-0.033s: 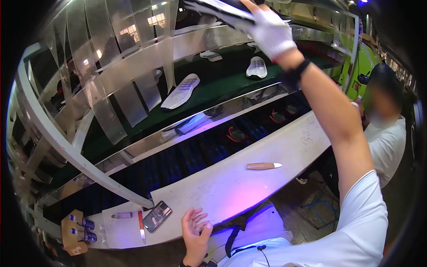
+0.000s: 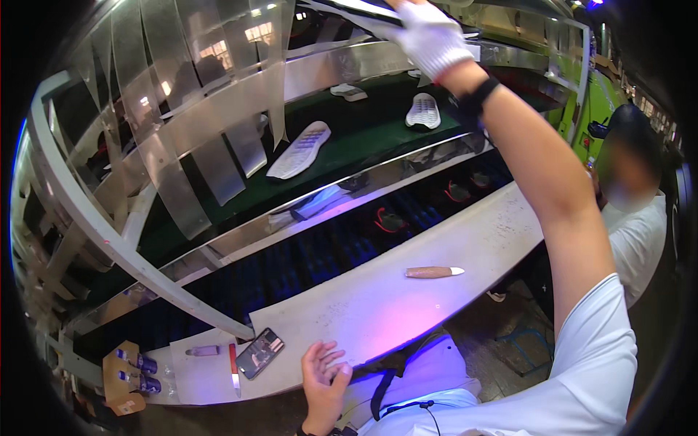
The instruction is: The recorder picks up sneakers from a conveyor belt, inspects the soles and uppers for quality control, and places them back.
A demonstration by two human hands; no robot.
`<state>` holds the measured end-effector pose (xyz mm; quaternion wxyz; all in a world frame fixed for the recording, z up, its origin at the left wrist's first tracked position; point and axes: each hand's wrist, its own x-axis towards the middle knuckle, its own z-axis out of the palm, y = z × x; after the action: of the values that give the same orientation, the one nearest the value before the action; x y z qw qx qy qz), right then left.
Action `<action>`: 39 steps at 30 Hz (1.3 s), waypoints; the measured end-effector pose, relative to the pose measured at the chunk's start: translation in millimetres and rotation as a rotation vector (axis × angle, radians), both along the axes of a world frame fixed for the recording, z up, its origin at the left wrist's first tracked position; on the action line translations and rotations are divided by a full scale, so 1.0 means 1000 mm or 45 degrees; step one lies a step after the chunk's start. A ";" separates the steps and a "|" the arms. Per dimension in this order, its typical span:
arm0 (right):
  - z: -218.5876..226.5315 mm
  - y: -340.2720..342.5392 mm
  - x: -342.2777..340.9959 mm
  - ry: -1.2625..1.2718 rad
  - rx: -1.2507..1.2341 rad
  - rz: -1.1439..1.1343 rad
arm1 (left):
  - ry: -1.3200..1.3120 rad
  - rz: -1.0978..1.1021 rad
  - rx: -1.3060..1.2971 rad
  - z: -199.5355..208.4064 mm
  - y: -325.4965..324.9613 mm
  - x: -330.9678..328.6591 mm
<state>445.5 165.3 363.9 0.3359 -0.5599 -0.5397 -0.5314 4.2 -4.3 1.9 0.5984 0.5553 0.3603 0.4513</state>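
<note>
My right hand (image 2: 429, 40), in a white knitted glove with bare fingertips, is raised high at the top edge. Its fingers are partly cut off by the frame. They close at the end of a long, blurred, white-and-dark thing (image 2: 360, 10), whose kind I cannot make out. My bare left hand (image 2: 323, 378) is open and empty, palm up with loosely curled fingers, beside the worktable's (image 2: 349, 320) front edge. Nearest to it lies a dark phone (image 2: 262, 354). A knife with a brown-wrapped handle (image 2: 430, 272) rests farther right on the table.
White shoe soles (image 2: 300, 150) (image 2: 423, 112) lie on a green conveyor belt (image 2: 356, 142). Dark shoes with red trim (image 2: 390, 220) sit in the lower channel. A curved grey post (image 2: 138, 261) and clear strips stand left. A red-handled knife (image 2: 234, 369), a cardboard box of bottles (image 2: 120, 381) and a co-worker (image 2: 632, 232) flank the table.
My right hand has shifted slightly left and up, with the long thing by its fingers. The left hand stays open at the table's edge.
</note>
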 end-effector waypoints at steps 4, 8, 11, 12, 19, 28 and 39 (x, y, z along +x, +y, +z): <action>0.027 0.091 -0.044 -0.022 -0.245 0.341 | 0.033 -0.009 0.039 -0.007 -0.013 0.006; -0.021 0.145 -0.099 0.208 -0.061 0.387 | 0.011 0.127 0.009 -0.018 -0.029 -0.009; -0.026 0.149 -0.116 0.279 -0.075 0.344 | 0.080 0.353 -0.109 -0.025 -0.037 -0.032; -0.024 0.143 -0.118 0.293 -0.326 0.279 | 0.100 0.352 -0.115 -0.026 -0.036 -0.038; -0.120 0.111 -0.193 -0.124 -0.844 0.726 | 0.234 0.144 0.174 -0.014 0.036 -0.007; -0.163 0.075 -0.057 0.444 -1.282 0.260 | 0.442 -0.009 0.305 -0.040 0.158 0.121; -0.197 0.077 -0.074 1.038 -0.897 0.862 | 0.699 0.297 -0.862 -0.127 0.312 0.373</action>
<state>371.5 242.3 166.8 0.4596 -0.5925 -0.6579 0.0694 377.6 307.2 -125.2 0.5738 0.3832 0.6931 0.2086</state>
